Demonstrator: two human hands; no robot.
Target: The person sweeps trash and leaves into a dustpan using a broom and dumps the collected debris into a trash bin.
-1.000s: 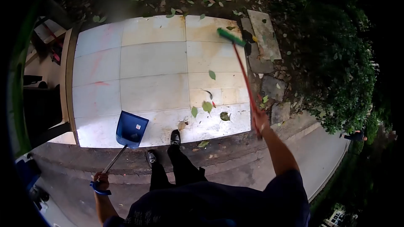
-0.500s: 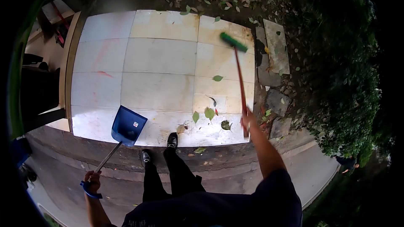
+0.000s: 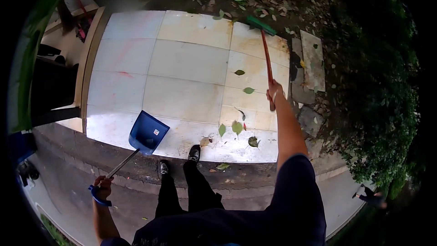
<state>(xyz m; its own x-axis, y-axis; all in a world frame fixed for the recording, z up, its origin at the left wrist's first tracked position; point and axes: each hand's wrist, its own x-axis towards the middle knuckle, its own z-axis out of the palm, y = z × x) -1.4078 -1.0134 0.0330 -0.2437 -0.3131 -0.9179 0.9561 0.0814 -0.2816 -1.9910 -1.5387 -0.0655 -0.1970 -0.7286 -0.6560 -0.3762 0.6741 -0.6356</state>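
Note:
My left hand (image 3: 103,187) is closed round the metal handle of a blue dustpan (image 3: 148,133), whose pan rests at the near edge of the pale tiled floor (image 3: 184,61). With my arm stretched forward, my right hand (image 3: 275,90) grips the red handle of a broom (image 3: 267,57). The broom's green head (image 3: 261,25) is at the far right edge of the tiles. Several leaves lie between the broom and my shoes, among them a green leaf (image 3: 237,127), a dark curled leaf (image 3: 253,141) and a brown leaf (image 3: 205,141).
Soil with fallen leaves (image 3: 214,0) borders the tiles at the far side. Stone slabs (image 3: 312,61) and a bush (image 3: 387,123) are on the right. A wooden frame (image 3: 91,64) stands at the left. Another person (image 3: 372,197) is on the road at the lower right.
My right hand and the broom have moved forward, bringing the green head to the far edge. A dark green leaf now shows on the tiles below it. The dustpan stays near the front edge.

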